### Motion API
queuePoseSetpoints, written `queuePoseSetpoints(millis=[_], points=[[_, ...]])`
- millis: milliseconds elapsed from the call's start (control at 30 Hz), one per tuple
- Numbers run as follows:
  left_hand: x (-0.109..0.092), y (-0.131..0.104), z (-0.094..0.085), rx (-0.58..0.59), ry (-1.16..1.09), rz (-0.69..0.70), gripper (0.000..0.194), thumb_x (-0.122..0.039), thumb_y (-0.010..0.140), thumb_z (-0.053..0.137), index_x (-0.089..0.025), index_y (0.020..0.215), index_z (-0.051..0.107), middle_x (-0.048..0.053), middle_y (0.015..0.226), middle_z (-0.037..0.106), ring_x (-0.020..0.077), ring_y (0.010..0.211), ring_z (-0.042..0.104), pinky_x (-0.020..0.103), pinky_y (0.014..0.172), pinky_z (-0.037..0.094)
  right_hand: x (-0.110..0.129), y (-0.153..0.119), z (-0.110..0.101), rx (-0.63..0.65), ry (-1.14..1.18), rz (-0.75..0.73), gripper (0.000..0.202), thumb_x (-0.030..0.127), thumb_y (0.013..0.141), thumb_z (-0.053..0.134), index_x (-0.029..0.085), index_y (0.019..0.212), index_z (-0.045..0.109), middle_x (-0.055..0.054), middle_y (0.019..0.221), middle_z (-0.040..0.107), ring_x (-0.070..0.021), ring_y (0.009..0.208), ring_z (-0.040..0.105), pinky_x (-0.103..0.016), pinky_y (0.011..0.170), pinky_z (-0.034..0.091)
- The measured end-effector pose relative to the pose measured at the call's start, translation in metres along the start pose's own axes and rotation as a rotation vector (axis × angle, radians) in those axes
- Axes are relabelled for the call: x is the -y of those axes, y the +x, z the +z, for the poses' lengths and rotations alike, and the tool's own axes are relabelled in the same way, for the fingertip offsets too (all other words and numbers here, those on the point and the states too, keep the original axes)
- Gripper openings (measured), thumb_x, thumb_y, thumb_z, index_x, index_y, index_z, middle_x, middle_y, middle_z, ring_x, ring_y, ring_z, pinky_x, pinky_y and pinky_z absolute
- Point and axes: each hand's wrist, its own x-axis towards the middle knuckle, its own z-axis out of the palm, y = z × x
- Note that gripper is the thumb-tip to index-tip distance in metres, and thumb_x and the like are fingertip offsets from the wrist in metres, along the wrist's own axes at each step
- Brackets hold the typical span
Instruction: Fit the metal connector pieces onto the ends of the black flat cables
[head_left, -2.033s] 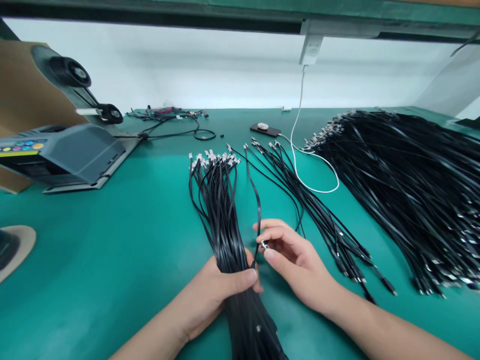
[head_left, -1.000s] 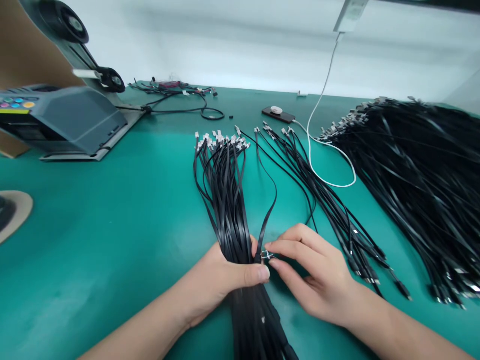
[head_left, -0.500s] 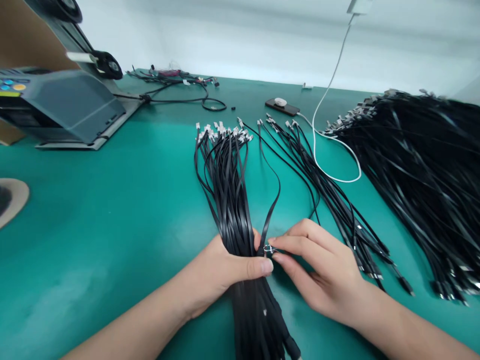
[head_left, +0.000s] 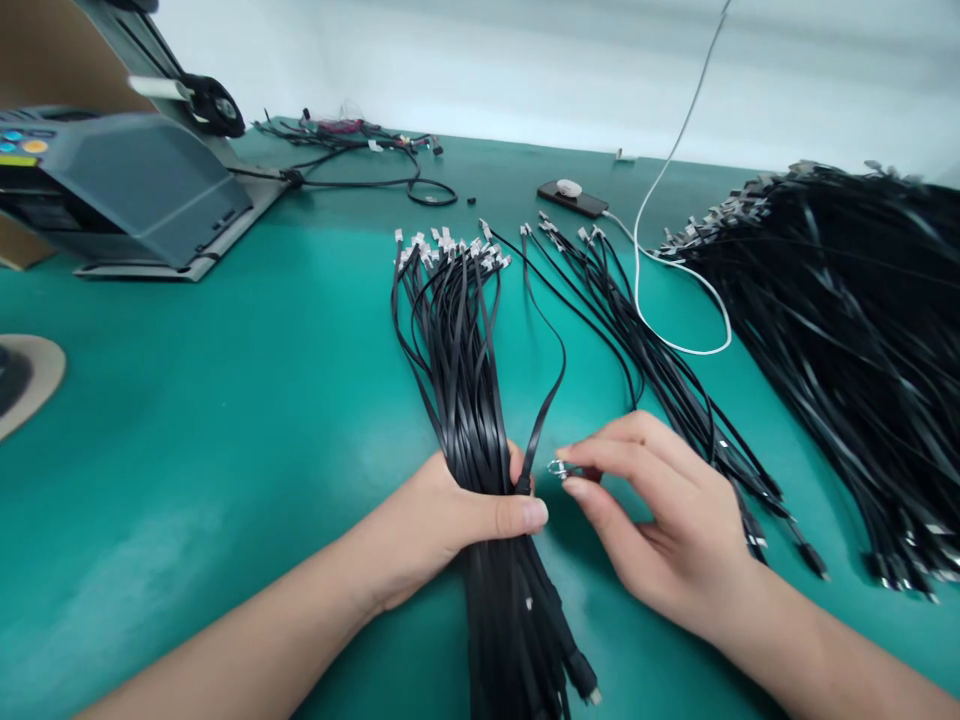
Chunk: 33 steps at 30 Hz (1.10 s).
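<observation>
My left hand [head_left: 480, 515] is wrapped round a thick bundle of flat black cables [head_left: 465, 400], its thumb across the front. White connectors [head_left: 450, 250] fan out at the bundle's far end, and darker plugs [head_left: 581, 670] hang at the near end. One loose cable [head_left: 551, 395] curves down to a black end piece [head_left: 523, 484] beside my left fingers. Just right of it, my right hand [head_left: 660, 520] pinches a small shiny silver looped piece [head_left: 557, 468] between thumb and forefinger. The piece is apart from the bundle, and its exact kind is too small to tell.
A smaller group of black cables [head_left: 660, 360] lies right of the bundle, with a large cable pile [head_left: 847, 330] beyond. A white cord [head_left: 637, 270] runs to a dark phone-like device [head_left: 574, 200]. At left stand a grey machine [head_left: 165, 190] and a round reel [head_left: 45, 370].
My right hand has drawn away to the right from my left fingers, taking the small silver piece off the loose cable's end. My left hand keeps its hold on the bundle.
</observation>
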Motion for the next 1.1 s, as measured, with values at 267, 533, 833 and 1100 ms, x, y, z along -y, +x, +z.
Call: queuePoseSetpoints(millis=[267, 533, 833, 1100], points=[[0.001, -0.002, -0.001, 0.034, -0.014, 0.019, 0.037, -0.040, 0.067, 0.086, -0.016, 0.083, 0.063, 0.001, 0.077, 0.063, 0.0173, 0.077, 0.056, 0.030, 0.074, 0.041, -0.002, 0.004, 0.011, 0.169, 0.261, 0.089, 0.021, 0.014, 0.099, 0.046, 0.022, 0.117, 0.053, -0.008, 0.112, 0.070, -0.0201, 0.113, 0.066, -0.034, 0.094, 0.055], [-0.001, -0.005, 0.001, 0.021, -0.115, -0.026, 0.022, -0.037, 0.083, 0.073, -0.017, 0.086, 0.064, 0.005, 0.079, 0.067, 0.0184, 0.077, 0.062, 0.033, 0.075, 0.049, -0.038, 0.010, -0.009, 0.077, -0.318, 0.439, 0.010, 0.023, 0.097, 0.046, 0.019, 0.102, 0.055, -0.006, 0.084, 0.069, -0.0224, 0.074, 0.069, -0.032, 0.067, 0.049], [0.000, -0.007, -0.003, 0.064, -0.309, 0.020, 0.036, -0.013, 0.062, 0.071, -0.015, 0.098, 0.073, 0.009, 0.093, 0.074, 0.0246, 0.089, 0.069, 0.039, 0.087, 0.052, -0.035, 0.005, -0.024, -0.035, -0.369, 0.272, 0.020, 0.027, 0.100, 0.043, 0.017, 0.114, 0.054, -0.010, 0.094, 0.068, -0.0258, 0.082, 0.065, -0.036, 0.070, 0.046], [0.004, -0.002, 0.000, -0.065, -0.110, 0.059, 0.030, -0.021, 0.067, 0.083, -0.018, 0.094, 0.071, 0.001, 0.085, 0.070, 0.0176, 0.081, 0.064, 0.030, 0.078, 0.048, 0.015, -0.001, 0.010, 0.368, 0.425, 0.494, 0.016, 0.032, 0.084, 0.071, 0.022, 0.086, 0.060, 0.004, 0.075, 0.063, -0.0115, 0.064, 0.054, -0.022, 0.058, 0.041]])
